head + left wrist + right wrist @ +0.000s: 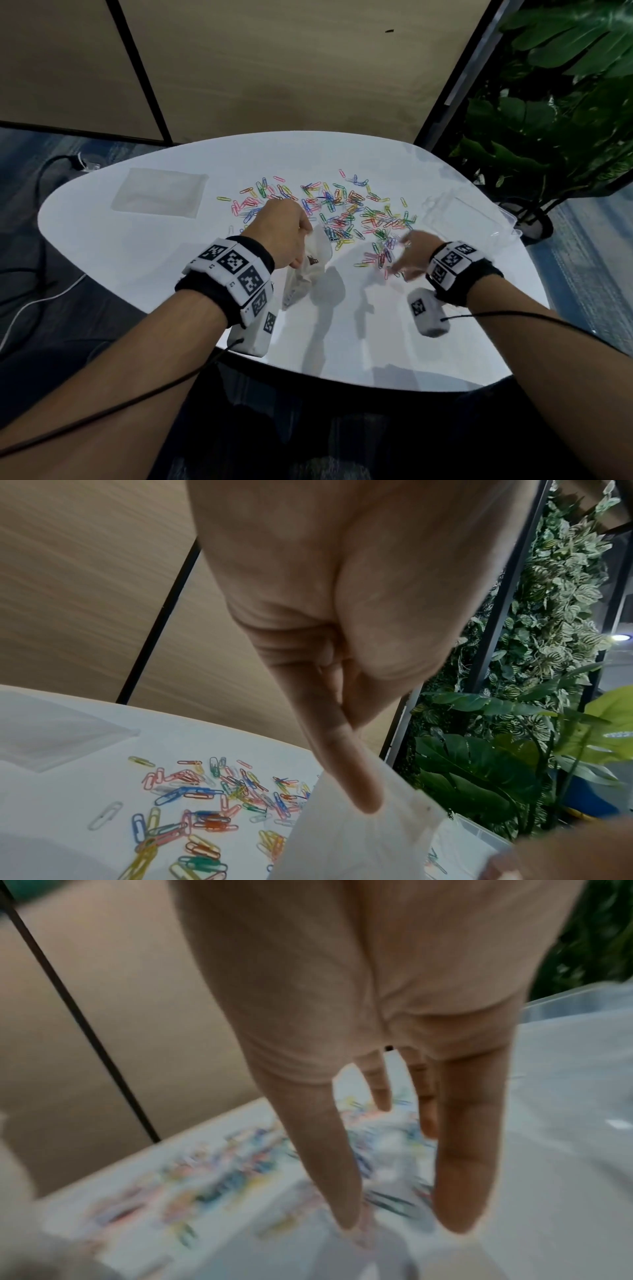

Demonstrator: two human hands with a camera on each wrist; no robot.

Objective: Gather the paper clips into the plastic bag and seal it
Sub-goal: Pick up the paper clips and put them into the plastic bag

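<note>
Several coloured paper clips [346, 209] lie scattered over the middle of the white table [137, 260]; they also show in the left wrist view as paper clips [205, 804] and, blurred, as paper clips [212, 1177]. My left hand [284, 233] grips a whitish plastic bag [308, 270] by its top, lifted just above the table at the clips' near edge. The bag [359, 840] hangs under my left thumb and fingers [346, 758]. My right hand [407, 257] is blurred, fingers [472, 1150] straight and spread over the nearest clips, holding nothing.
A flat clear plastic bag [161, 193] lies at the table's far left. A clear plastic box [472, 219] sits at the right edge. A potted plant [548, 120] stands beyond the table on the right. Cables [34, 298] run on the floor at left.
</note>
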